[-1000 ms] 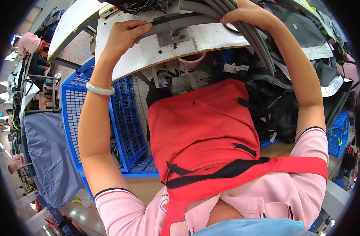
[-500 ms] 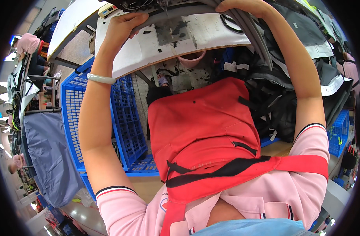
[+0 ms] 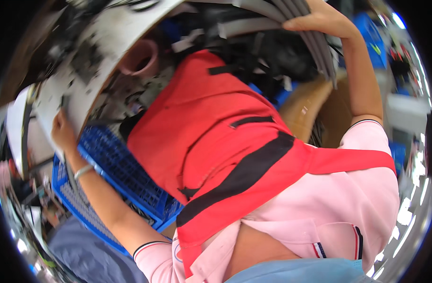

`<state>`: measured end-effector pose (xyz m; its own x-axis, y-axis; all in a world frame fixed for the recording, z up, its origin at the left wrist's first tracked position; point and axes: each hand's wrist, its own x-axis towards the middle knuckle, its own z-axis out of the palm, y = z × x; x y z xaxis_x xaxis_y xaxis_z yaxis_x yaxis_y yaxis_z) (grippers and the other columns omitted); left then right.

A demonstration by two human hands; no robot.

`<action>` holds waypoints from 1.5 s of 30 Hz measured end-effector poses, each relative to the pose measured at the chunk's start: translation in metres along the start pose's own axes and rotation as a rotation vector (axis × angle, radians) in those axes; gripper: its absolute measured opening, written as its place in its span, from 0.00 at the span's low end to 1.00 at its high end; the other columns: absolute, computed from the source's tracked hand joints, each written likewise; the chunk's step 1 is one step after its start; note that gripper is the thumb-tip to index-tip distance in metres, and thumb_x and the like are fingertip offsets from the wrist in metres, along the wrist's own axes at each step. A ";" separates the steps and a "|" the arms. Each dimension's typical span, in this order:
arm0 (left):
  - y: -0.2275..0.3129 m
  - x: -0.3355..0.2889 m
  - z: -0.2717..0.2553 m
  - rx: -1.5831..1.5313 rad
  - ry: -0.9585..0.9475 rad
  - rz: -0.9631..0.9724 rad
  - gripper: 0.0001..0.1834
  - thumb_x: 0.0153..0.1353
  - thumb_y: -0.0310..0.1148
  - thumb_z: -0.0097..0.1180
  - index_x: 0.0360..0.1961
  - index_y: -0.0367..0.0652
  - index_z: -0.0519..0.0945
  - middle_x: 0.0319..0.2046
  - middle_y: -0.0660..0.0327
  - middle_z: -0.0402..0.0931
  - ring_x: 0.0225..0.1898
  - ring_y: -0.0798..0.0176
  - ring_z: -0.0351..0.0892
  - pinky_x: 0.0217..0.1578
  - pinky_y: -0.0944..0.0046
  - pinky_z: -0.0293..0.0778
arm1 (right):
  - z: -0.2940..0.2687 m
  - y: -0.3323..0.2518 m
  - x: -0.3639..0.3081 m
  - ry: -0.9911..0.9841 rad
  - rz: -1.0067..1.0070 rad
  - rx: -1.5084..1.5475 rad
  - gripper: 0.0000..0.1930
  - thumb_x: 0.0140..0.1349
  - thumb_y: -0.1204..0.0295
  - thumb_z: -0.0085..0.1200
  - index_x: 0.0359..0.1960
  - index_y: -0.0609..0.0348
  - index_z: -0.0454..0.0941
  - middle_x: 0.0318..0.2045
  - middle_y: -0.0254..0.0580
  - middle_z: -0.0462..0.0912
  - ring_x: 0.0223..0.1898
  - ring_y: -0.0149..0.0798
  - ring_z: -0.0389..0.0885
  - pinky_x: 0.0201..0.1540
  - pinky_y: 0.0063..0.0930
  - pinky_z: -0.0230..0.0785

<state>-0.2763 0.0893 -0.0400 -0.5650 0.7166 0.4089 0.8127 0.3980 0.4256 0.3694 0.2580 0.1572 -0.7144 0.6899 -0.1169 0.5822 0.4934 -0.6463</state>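
Observation:
My right hand is closed around a bundle of long grey strips, at the upper right. Their ends hang below the hand, and other lengths bend away to the left over dark material. At the left, my left hand is by the near edge of the white worktable. It is blurred, with its fingers curled. A small dark piece shows just above them, too smeared to name. Dark scraps lie on the tabletop.
Beneath the table edge stands a pink bucket. Blue plastic crates sit below my left forearm. To the right are a cardboard box and a heap of black material. A red apron covers my lap.
My view has swung to the right. My left hand has left the grey strips and dropped to the left along the table. My right hand still grips the bundle, now away from the tabletop.

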 end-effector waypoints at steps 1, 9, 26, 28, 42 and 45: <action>0.002 0.000 0.005 0.032 -0.008 0.006 0.24 0.66 0.52 0.52 0.46 0.43 0.85 0.39 0.51 0.85 0.42 0.50 0.84 0.43 0.56 0.76 | -0.019 0.043 -0.051 -0.010 0.212 -0.041 0.33 0.50 0.65 0.66 0.58 0.64 0.72 0.52 0.46 0.79 0.54 0.37 0.75 0.59 0.30 0.64; 0.021 0.005 0.004 0.158 -0.020 0.051 0.26 0.67 0.54 0.49 0.47 0.42 0.84 0.41 0.51 0.84 0.45 0.47 0.82 0.45 0.55 0.75 | -0.038 0.032 -0.238 0.158 0.636 -0.010 0.23 0.57 0.66 0.61 0.55 0.54 0.76 0.43 0.34 0.80 0.46 0.28 0.76 0.51 0.24 0.68; 0.272 -0.240 -0.052 -0.520 -0.323 0.405 0.08 0.58 0.35 0.60 0.35 0.43 0.86 0.35 0.60 0.83 0.41 0.55 0.80 0.47 0.56 0.70 | 0.311 -0.022 0.019 -0.562 -0.159 0.718 0.15 0.70 0.63 0.50 0.53 0.56 0.75 0.36 0.32 0.79 0.37 0.29 0.77 0.42 0.25 0.70; 0.222 -0.232 -0.059 -0.270 -0.648 0.298 0.11 0.62 0.33 0.58 0.40 0.39 0.84 0.31 0.54 0.83 0.34 0.59 0.82 0.39 0.60 0.74 | 0.263 -0.033 0.017 -0.340 -0.178 0.977 0.17 0.71 0.60 0.49 0.52 0.60 0.76 0.37 0.33 0.79 0.32 0.23 0.75 0.37 0.20 0.70; 0.259 -0.177 -0.087 -1.015 -1.023 -0.135 0.11 0.66 0.34 0.57 0.37 0.35 0.83 0.22 0.67 0.78 0.23 0.77 0.72 0.25 0.74 0.67 | 0.186 -0.091 0.057 -0.201 -0.635 -0.048 0.30 0.48 0.72 0.63 0.57 0.48 0.74 0.38 0.45 0.83 0.48 0.51 0.79 0.54 0.41 0.68; 0.233 -0.150 -0.083 -0.980 -1.084 -0.159 0.11 0.65 0.34 0.58 0.37 0.35 0.83 0.22 0.69 0.77 0.24 0.78 0.71 0.24 0.74 0.66 | 0.193 -0.074 0.097 -0.409 -0.432 -0.151 0.21 0.47 0.72 0.61 0.48 0.51 0.79 0.32 0.49 0.82 0.40 0.52 0.82 0.44 0.41 0.72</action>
<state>-0.0143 0.0266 0.0649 0.1024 0.9492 -0.2975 0.0845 0.2897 0.9534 0.1819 0.1860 0.0483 -0.9717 0.1665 -0.1677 0.2342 0.7735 -0.5889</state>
